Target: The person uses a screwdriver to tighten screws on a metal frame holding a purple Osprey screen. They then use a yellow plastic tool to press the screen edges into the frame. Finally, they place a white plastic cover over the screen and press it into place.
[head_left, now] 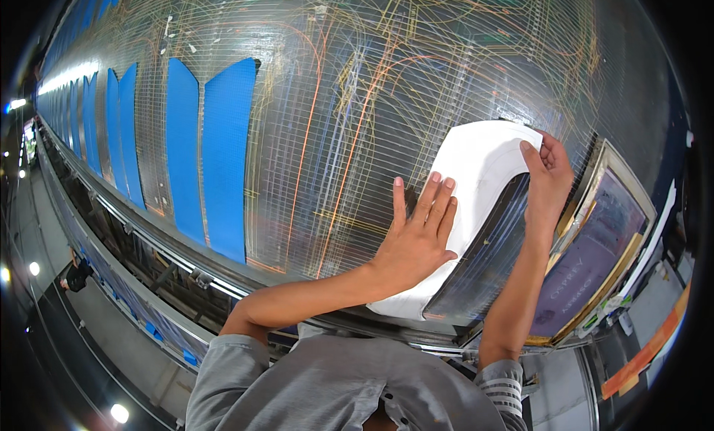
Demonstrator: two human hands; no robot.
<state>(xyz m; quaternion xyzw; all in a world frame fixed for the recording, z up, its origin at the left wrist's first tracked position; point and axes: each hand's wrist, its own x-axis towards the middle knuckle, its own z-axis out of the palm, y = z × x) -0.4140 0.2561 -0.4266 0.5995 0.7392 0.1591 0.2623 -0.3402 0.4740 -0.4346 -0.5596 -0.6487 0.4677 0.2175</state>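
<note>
Nearest the grey shirt (357,386), the near end of the white sheet (476,167) lay at the edge of the table (297,171), its long curved body reaching away across the lined top. The left hand (416,249) rested palm down across the sheet's left edge, fingers spread and gripping nothing; how hard it pressed, I could not tell. Beyond it, the right hand (549,178) pinched the sheet's far right corner, thumb on top. With both hands on it, the sheet seemed down but not yet finished with. Right of the sheet leaned a framed purple screen (591,264), untouched. Left of the sheet, blue pieces (227,156) lay flat in pairs, more of them farther off, no hand near; that part looked done. How many sheets were left, I could not tell.
</note>
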